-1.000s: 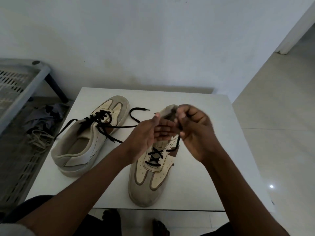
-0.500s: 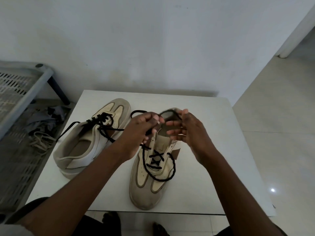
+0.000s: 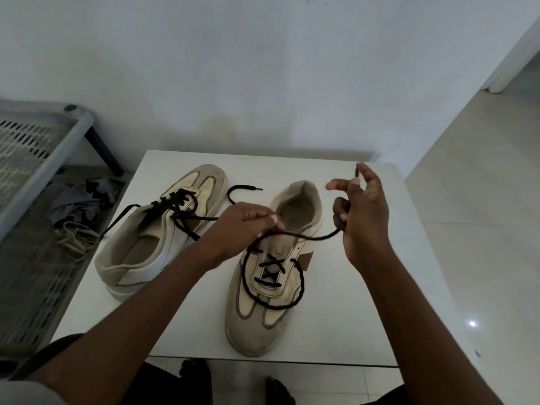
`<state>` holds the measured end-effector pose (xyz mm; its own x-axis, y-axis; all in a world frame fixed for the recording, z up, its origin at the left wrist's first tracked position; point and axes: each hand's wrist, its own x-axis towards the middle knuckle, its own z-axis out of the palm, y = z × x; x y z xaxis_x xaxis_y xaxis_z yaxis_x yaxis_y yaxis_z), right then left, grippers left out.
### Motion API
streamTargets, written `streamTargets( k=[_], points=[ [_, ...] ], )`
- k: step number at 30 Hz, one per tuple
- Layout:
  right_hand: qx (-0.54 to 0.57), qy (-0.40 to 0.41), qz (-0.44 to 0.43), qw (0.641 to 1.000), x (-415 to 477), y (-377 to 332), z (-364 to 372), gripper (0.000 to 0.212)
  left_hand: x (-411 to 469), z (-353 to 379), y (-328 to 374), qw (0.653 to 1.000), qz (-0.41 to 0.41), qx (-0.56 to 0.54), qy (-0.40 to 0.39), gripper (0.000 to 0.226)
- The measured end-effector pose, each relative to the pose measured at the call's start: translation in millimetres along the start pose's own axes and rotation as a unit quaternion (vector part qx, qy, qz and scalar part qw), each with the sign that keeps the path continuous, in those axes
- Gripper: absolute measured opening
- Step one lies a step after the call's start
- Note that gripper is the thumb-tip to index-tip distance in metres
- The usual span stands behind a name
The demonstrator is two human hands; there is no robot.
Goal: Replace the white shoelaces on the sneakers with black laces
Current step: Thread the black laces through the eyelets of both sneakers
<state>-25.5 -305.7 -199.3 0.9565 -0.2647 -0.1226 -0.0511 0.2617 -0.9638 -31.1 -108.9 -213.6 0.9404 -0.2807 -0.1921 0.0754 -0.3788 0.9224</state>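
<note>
Black lace (image 3: 309, 236) pinched in left hand (image 3: 248, 220) above half-laced beige sneaker (image 3: 257, 331), free end gripped in curled right hand (image 3: 365, 211); second laced sneaker (image 3: 140, 252) alongside on white table (image 3: 365, 302).

home rm, tiled floor (image 3: 482, 200), bed frame (image 3: 43, 159)

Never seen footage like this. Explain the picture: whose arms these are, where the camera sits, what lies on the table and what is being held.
No machine: a person works with bare hands; the one camera sits on their head, looking down. On the white table lie two beige sneakers. The left sneaker is already laced in black; the right sneaker is laced only partway. The left hand pinches its black lace above the tongue; the right hand grips the same lace farther along, out to the side.
</note>
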Motion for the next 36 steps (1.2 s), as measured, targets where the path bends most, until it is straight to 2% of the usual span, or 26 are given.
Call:
streamTargets(
  k=[2, 3, 4, 6, 8, 10, 12, 16, 18, 20, 22, 24, 30, 34, 36],
  points=[
    [-0.065, -0.072, -0.013, 0.995, -9.4, -2.6, 6.5, 0.027, 3.9, -3.8, -7.9, 0.992, 0.061, 0.067, 0.082, 0.019],
    [-0.101, -0.111, -0.018, 0.989, -14.3, -3.4, 8.8, 0.029, 5.1, -6.3, -11.9, 0.986, 0.092, 0.105, 0.092, 0.022],
    [-0.164, -0.145, -0.03, 0.975, -19.0, -2.3, 10.0, 0.029, 5.6, -8.3, -16.1, 0.979, 0.118, 0.14, 0.084, 0.031],
    [-0.346, -0.191, -0.063, 0.916, -25.4, 4.0, 11.1, 0.024, 5.8, -10.3, -23.2, 0.967, 0.15, 0.201, 0.042, 0.049],
    [-0.47, -0.206, -0.07, 0.855, -30.2, 11.5, 8.8, 0.02, 5.7, -9.4, -27.2, 0.952, 0.173, 0.25, 0.009, 0.055],
    [-0.507, -0.196, -0.071, 0.836, -35.2, 16.2, 4.1, 0.013, 5.8, -8.9, -30.4, 0.937, 0.189, 0.295, -0.004, 0.053],
    [-0.54, -0.144, -0.094, 0.824, -38.7, 15.2, -2.7, 0.009, 5.9, -8.8, -33.0, 0.928, 0.197, 0.317, 0.001, 0.048],
    [-0.556, 0.058, -0.145, 0.816, -28.4, 0.9, -19.5, 0.009, 5.0, -5.8, -31.6, 0.923, 0.215, 0.317, 0.02, 0.034],
    [-0.539, 0.097, -0.177, 0.818, -27.1, -3.4, -19.8, 0.009, 5.4, -5.6, -31.3, 0.925, 0.222, 0.309, 0.027, 0.031],
    [-0.513, 0.05, -0.2, 0.833, -31.8, 1.6, -11.0, 0.008, 6.0, -4.5, -32.2, 0.926, 0.236, 0.295, 0.026, 0.031],
    [-0.505, -0.033, -0.166, 0.846, -39.2, 16.8, 1.6, 0.009, 7.2, -4.2, -34.3, 0.925, 0.252, 0.284, 0.028, 0.03],
    [-0.512, -0.081, -0.121, 0.846, -43.1, 32.8, 9.9, 0.011, 8.7, -4.8, -37.3, 0.93, 0.25, 0.268, 0.036, 0.029],
    [-0.556, -0.127, -0.103, 0.815, -40.6, 54.6, 24.1, 0.021, 10.2, -8.4, -46.5, 0.952, 0.224, 0.196, 0.065, 0.027],
    [-0.516, -0.128, -0.101, 0.841, -38.1, 54.4, 24.5, 0.021, 9.3, -9.1, -49.6, 0.96, 0.216, 0.16, 0.077, 0.035],
    [-0.529, -0.142, -0.104, 0.83, -38.1, 55.7, 24.9, 0.021, 8.5, -9.5, -50.4, 0.966, 0.202, 0.139, 0.084, 0.039]
  ],
)
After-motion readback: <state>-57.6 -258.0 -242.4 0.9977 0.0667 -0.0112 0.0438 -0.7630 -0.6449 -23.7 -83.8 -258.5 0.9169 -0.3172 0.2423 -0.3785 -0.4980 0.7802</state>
